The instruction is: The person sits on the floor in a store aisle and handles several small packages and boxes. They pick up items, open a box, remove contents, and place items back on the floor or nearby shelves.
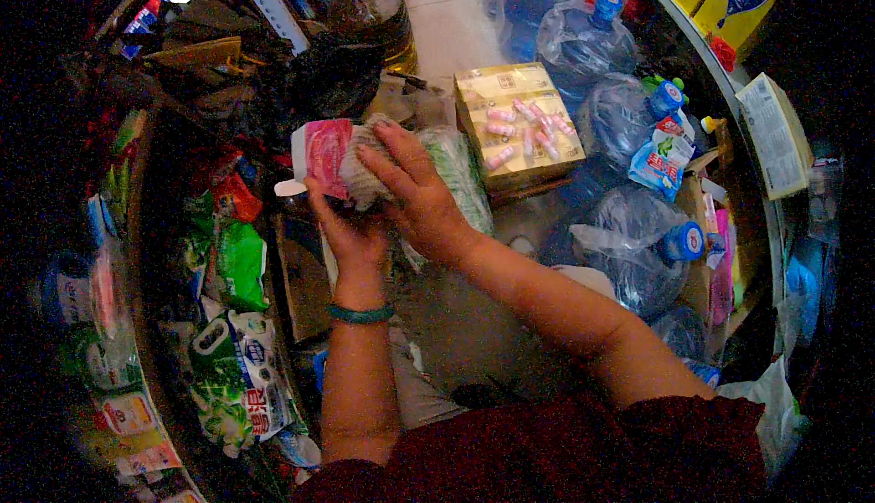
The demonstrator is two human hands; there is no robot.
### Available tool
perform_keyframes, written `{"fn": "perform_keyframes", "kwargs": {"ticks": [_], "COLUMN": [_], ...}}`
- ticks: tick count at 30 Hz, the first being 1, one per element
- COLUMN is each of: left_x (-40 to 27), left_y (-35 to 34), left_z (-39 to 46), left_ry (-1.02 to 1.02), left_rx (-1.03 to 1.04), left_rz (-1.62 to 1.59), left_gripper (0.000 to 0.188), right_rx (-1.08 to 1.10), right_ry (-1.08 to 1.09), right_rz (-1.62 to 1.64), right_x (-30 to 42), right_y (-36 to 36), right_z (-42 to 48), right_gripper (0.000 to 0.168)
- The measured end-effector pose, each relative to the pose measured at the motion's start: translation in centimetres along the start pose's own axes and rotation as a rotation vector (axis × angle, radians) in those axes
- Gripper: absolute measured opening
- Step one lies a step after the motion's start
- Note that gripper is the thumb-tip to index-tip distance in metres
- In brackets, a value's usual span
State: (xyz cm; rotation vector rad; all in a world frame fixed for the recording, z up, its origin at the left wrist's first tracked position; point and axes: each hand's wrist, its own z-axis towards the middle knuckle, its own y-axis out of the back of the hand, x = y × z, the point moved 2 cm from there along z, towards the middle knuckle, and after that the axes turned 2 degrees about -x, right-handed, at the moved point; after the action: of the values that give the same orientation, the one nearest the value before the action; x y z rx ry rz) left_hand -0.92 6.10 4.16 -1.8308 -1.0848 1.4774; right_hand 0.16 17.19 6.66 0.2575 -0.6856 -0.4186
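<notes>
A pale, textured bundle [367, 173] with a pink-and-white band is between my hands, a little left of the picture's middle. My left hand [352, 233] grips it from below, with the thumb up along the pink band. Over its right side lie the spread fingers of my right hand [427, 202], which hide part of it. Just right of my hands, a clear plastic-wrapped pack [458, 175] with green and white stands partly behind my right hand. Beyond that is a yellow cardboard box [485, 89], with several small pink-and-white tubes [525, 139] lying loose on it.
Large clear water bottles [615, 250] with blue caps line the right side. A blue detergent packet [662, 158] rests among them. On the left, a shelf holds green detergent bags [239, 267]. A big jug [372, 18] of yellowish liquid stands behind a black plastic bag [335, 83].
</notes>
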Motion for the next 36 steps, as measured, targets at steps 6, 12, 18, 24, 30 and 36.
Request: {"fn": "perform_keyframes", "kwargs": {"ticks": [6,12,18,24,30,36], "left_x": [-0.2,-0.3,-0.9,-1.4,0.3,-1.8], "left_y": [-1.5,-0.2,0.5,0.2,-0.6,0.7], "left_z": [-0.3,-0.1,0.3,0.5,-0.1,0.9], "left_ry": [-0.069,-0.019,-0.084,-0.037,0.015,-0.110], "left_rx": [0.159,-0.012,-0.012,0.069,-0.007,0.041], "left_rz": [-0.078,-0.038,-0.041,-0.081,-0.031,-0.040], "left_gripper": [0.069,0.066,0.063,0.066,0.065,0.067], "right_rx": [0.018,0.020,0.126,-0.028,-0.006,0.127], "right_ry": [-0.042,-0.020,0.095,-0.286,0.054,0.129], "right_rz": [-0.075,-0.033,-0.046,0.002,-0.005,0.032], "right_x": [-2.2,-0.4,-1.5,-3.4,-0.6,-1.6], "right_y": [0.3,0.1,-0.3,0.1,0.3,-0.4], "right_z": [-0.3,-0.5,-0.9,-0.9,0.4,-1.2], "right_gripper": [0.062,0.057,0.057,0.060,0.060,0.055]}}
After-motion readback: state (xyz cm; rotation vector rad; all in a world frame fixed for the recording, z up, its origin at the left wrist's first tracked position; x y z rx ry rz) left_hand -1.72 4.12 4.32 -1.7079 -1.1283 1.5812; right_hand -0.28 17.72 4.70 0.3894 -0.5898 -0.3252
